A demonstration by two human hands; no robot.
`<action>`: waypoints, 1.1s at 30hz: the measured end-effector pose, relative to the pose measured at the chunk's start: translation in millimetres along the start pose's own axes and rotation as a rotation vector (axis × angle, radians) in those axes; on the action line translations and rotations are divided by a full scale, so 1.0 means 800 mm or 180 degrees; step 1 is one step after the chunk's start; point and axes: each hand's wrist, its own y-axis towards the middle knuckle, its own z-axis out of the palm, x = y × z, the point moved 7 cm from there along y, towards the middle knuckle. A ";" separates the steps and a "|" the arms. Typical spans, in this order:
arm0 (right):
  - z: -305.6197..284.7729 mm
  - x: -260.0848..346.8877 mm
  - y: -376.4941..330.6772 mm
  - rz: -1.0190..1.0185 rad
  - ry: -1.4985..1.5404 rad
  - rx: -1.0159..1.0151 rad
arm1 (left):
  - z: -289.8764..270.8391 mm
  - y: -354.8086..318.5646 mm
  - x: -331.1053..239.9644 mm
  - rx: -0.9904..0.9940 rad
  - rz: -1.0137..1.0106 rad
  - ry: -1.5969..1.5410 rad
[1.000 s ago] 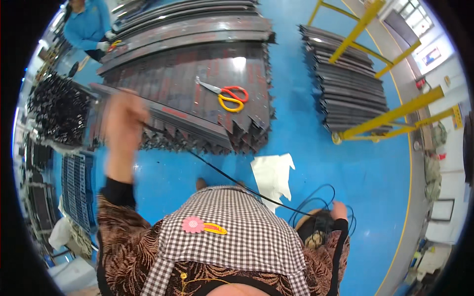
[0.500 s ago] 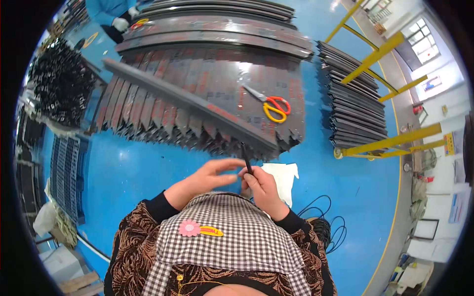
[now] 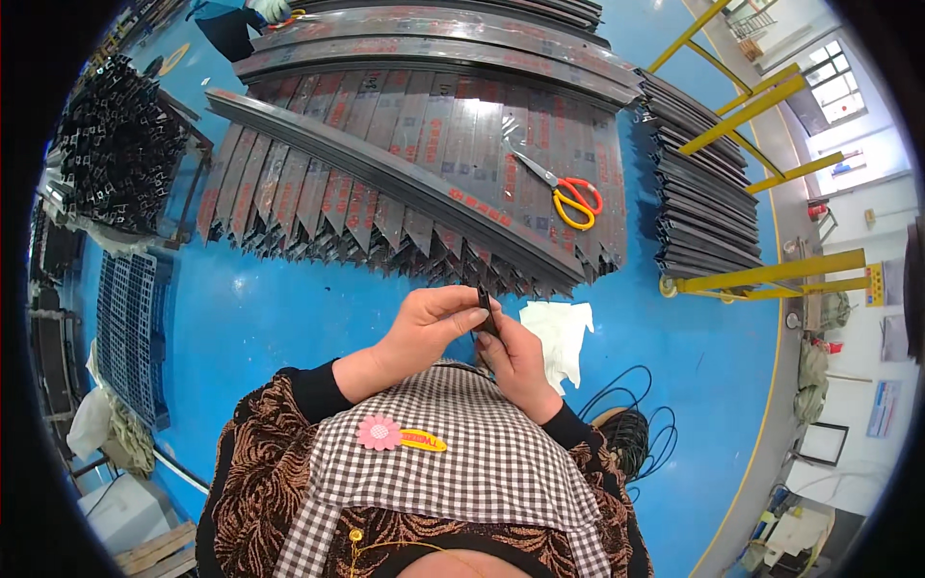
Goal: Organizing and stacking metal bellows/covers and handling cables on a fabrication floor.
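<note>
In front of my apron, a short, narrow black strip [image 3: 486,308] stands between my two hands. My left hand [image 3: 429,323] pinches its upper part with thumb and fingers. Lower down, my right hand [image 3: 518,356] grips the same strip, its thumb laid along it. The strip's lower end is hidden by my fingers. Just beyond lie side-by-side dark grey profiles [image 3: 328,125] with jagged cut ends, partly under film. One long grey profile [image 3: 385,173] rests diagonally across them. Scissors [image 3: 576,200] with one red and one yellow handle lie to its right.
A white cloth or paper [image 3: 564,337] and a coil of black cord [image 3: 621,438] are at the right. Stacked profiles [image 3: 708,183] stand by a yellow frame [image 3: 761,276]. Left are bundled profiles [image 3: 120,149] and a blue pallet [image 3: 130,332]. Another person's gloved hand [image 3: 273,10] shows far left.
My left hand has come in from beside the strip and now pinches its upper part. My right hand keeps its hold. The view has shifted slightly, moving the profiles and scissors in the picture.
</note>
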 end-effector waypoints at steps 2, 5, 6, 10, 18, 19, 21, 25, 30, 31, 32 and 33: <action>-0.003 -0.004 -0.001 0.0023 0.0032 0.0054 | 0.004 0.003 0.003 -0.0035 -0.0016 -0.0029; -0.012 -0.008 -0.003 0.0096 0.0380 0.0030 | 0.015 0.009 0.009 -0.0207 -0.0064 -0.0098; -0.016 -0.010 -0.004 0.0119 0.0499 0.0020 | 0.020 0.011 0.010 -0.0263 -0.0081 -0.0118; -0.025 -0.031 -0.009 0.0393 0.1943 0.0138 | 0.047 0.023 0.026 -0.0428 -0.0498 -0.0363; -0.084 -0.064 -0.018 0.0439 0.1819 0.0486 | 0.098 0.051 0.046 -0.0792 -0.0516 -0.0273; -0.093 -0.065 -0.019 0.0418 0.1674 0.0492 | 0.105 0.054 0.047 -0.0776 -0.0457 -0.0242; -0.109 -0.069 -0.019 0.0375 0.1383 0.0497 | 0.116 0.061 0.049 -0.0739 -0.0340 -0.0182; -0.138 -0.076 -0.020 0.0133 0.1083 0.0487 | 0.135 0.070 0.054 -0.0704 -0.0244 -0.0105; -0.151 -0.079 -0.015 -0.0099 0.0818 0.0462 | 0.142 0.074 0.060 -0.0869 -0.0125 -0.0057; -0.151 -0.078 -0.013 -0.0151 0.0762 0.0457 | 0.141 0.074 0.061 -0.0930 -0.0094 -0.0050; -0.159 -0.077 -0.007 -0.0443 0.0335 0.0566 | 0.140 0.077 0.063 -0.0950 -0.0092 -0.0053; -0.168 -0.076 0.005 -0.0761 -0.0070 0.0697 | 0.136 0.077 0.064 -0.1092 -0.0100 -0.0075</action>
